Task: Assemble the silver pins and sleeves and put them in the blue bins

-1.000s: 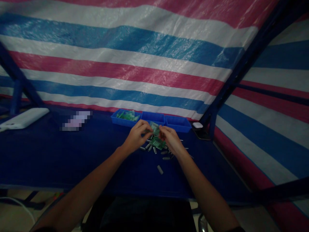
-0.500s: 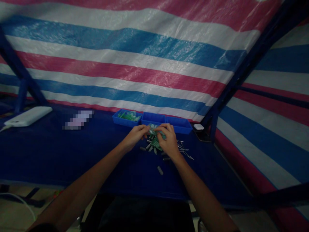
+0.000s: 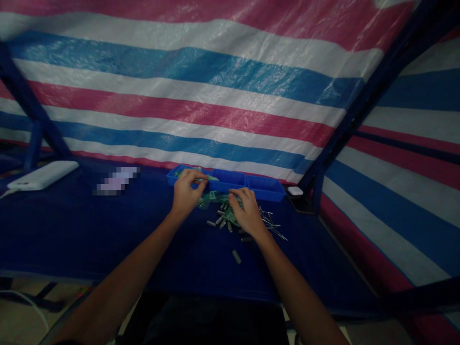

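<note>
The left hand (image 3: 184, 192) has thumb and fingertips pinched together, its grip closed on a small pale-green piece (image 3: 212, 178) that juts out to the right. That piece sits just above the front rim of the trays, near where the left and middle ones meet. The right hand (image 3: 247, 211) has its fingers curled, with the thumb under them, at the right end of some crumpled green packets (image 3: 206, 200); whether its grip pinches any of them cannot be told.

The packets lie between the two hands, toward the far edge of the bench (image 3: 108, 239). Just nearer, partly hidden by the right hand, more green material (image 3: 230, 218) rests among short metal cylinders (image 3: 211, 223). A single cylinder (image 3: 236, 256) lies apart from the cluster, closer to the bench's near edge. On the right side of the right hand, thin metal rods (image 3: 278, 233) fan out toward the bench's right edge.

Beyond the hands, three blue trays stand in a row along the far edge: a left tray (image 3: 171, 180) with green packets in it, a middle tray (image 3: 232, 184) and a right tray (image 3: 270, 194). Near the far right corner, a small white case (image 3: 295, 190) sits by a dark flat object (image 3: 302, 205). Toward the far left corner lies a white oblong device (image 3: 45, 175) with a cable. A striped sheet (image 3: 201, 108) hangs behind the bench.
</note>
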Demonstrator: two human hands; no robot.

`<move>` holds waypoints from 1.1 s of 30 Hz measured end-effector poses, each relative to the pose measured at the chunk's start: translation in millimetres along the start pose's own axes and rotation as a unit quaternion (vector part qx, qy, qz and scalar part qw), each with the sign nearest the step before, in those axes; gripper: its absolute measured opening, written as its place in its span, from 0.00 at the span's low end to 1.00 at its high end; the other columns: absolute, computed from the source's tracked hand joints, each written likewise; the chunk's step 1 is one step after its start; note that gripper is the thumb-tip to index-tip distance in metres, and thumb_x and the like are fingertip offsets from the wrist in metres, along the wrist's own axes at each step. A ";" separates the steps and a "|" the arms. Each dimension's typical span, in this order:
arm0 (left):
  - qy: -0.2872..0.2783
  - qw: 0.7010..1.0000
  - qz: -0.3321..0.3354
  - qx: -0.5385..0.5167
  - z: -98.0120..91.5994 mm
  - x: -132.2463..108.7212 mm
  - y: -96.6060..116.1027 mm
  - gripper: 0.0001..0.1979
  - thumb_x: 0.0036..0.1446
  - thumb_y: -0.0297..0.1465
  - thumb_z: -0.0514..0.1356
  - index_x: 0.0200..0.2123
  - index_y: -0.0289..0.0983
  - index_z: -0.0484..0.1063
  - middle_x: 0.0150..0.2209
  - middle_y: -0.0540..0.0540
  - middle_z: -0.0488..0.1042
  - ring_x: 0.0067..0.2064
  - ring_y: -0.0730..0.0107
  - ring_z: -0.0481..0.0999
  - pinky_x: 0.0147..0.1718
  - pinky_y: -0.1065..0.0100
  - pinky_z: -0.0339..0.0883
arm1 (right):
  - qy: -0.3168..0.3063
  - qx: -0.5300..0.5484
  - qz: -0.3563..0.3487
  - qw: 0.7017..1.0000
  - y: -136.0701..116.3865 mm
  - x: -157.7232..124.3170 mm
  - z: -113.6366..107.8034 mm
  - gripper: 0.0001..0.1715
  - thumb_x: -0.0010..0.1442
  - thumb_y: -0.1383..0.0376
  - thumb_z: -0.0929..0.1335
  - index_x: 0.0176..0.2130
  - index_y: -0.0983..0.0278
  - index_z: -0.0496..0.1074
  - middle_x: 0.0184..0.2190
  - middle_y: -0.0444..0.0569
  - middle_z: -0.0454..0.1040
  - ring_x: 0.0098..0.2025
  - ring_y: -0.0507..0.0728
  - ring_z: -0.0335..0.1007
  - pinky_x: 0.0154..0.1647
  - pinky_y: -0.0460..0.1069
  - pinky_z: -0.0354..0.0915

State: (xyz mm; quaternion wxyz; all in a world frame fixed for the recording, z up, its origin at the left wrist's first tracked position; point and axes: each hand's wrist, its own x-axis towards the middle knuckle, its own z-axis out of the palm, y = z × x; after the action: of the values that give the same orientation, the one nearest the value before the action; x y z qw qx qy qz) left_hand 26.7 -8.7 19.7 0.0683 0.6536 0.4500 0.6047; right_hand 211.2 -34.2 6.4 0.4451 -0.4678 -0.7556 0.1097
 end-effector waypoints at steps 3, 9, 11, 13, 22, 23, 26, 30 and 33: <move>0.095 0.991 -0.077 0.054 -11.7 16.2 -26.1 0.09 0.51 0.33 0.56 0.33 0.35 0.71 0.35 0.46 0.69 0.36 0.70 0.70 0.37 0.67 0.67 | 0.011 -0.013 -0.001 1.000 1.4 0.9 -4.4 0.21 0.62 0.54 0.56 0.41 0.62 0.71 0.36 0.50 0.67 0.43 0.57 0.59 0.49 0.52 0.56; -0.040 0.973 -0.109 0.201 -5.7 14.0 -67.6 0.18 0.47 0.37 0.60 0.41 0.34 0.72 0.39 0.42 0.67 0.36 0.67 0.70 0.42 0.63 0.64 | 0.005 -0.050 0.020 0.999 16.2 4.9 -7.8 0.27 0.63 0.54 0.52 0.37 0.63 0.72 0.34 0.51 0.68 0.42 0.57 0.60 0.48 0.53 0.55; -0.043 0.973 -0.097 0.203 0.1 7.6 -70.3 0.18 0.48 0.36 0.59 0.42 0.34 0.71 0.43 0.41 0.65 0.36 0.67 0.70 0.44 0.62 0.63 | -0.008 -0.082 0.043 0.996 25.0 7.3 -10.3 0.26 0.62 0.54 0.53 0.36 0.63 0.73 0.34 0.51 0.70 0.41 0.58 0.61 0.46 0.53 0.55; -0.049 0.976 -0.087 0.195 4.9 1.4 -65.5 0.16 0.50 0.32 0.57 0.42 0.33 0.70 0.42 0.41 0.64 0.37 0.66 0.70 0.43 0.63 0.64 | -0.026 -0.120 0.068 0.990 35.0 9.4 -13.7 0.23 0.61 0.54 0.56 0.35 0.63 0.73 0.33 0.51 0.71 0.40 0.58 0.62 0.44 0.52 0.55; -0.266 0.960 0.017 0.083 27.7 -32.9 8.0 0.23 0.44 0.17 0.46 0.40 0.38 0.70 0.26 0.52 0.71 0.31 0.70 0.70 0.36 0.69 0.63 | -0.131 -0.193 0.062 0.970 59.0 6.3 -9.8 0.21 0.58 0.55 0.60 0.42 0.64 0.71 0.34 0.53 0.71 0.38 0.58 0.64 0.41 0.51 0.56; -0.280 0.957 0.029 0.077 29.8 -35.7 12.2 0.24 0.43 0.17 0.46 0.41 0.38 0.70 0.25 0.52 0.71 0.32 0.70 0.70 0.36 0.69 0.62 | -0.129 -0.196 0.060 0.970 59.8 5.5 -8.4 0.21 0.58 0.54 0.60 0.43 0.64 0.71 0.35 0.53 0.71 0.39 0.58 0.64 0.42 0.51 0.56; -0.315 0.945 0.031 0.081 32.7 -40.0 15.0 0.22 0.44 0.18 0.47 0.40 0.38 0.71 0.24 0.51 0.71 0.30 0.69 0.70 0.33 0.70 0.62 | -0.136 -0.200 0.063 0.968 63.1 3.7 -7.0 0.21 0.57 0.55 0.62 0.45 0.63 0.69 0.37 0.53 0.70 0.40 0.58 0.64 0.42 0.51 0.56; -0.354 0.929 0.008 0.109 31.4 -39.0 9.8 0.18 0.47 0.21 0.48 0.37 0.37 0.72 0.22 0.50 0.70 0.25 0.70 0.69 0.27 0.72 0.59 | -0.175 -0.183 0.068 0.965 67.4 3.1 -9.0 0.26 0.55 0.55 0.64 0.51 0.62 0.65 0.40 0.53 0.69 0.43 0.59 0.63 0.43 0.52 0.57; -0.382 0.916 0.000 0.121 31.3 -38.7 7.0 0.18 0.45 0.20 0.48 0.37 0.37 0.72 0.21 0.50 0.69 0.25 0.70 0.69 0.27 0.72 0.59 | -0.171 -0.177 0.066 0.967 67.3 4.2 -10.4 0.28 0.52 0.55 0.66 0.51 0.63 0.66 0.40 0.53 0.70 0.43 0.59 0.63 0.43 0.51 0.57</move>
State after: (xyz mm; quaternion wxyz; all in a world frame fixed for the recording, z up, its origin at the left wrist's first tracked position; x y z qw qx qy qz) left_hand 62.1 -24.5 -12.2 0.1554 0.8380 0.4593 0.2505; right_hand 259.6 2.8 -24.4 0.2108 -0.5622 -0.7954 0.0822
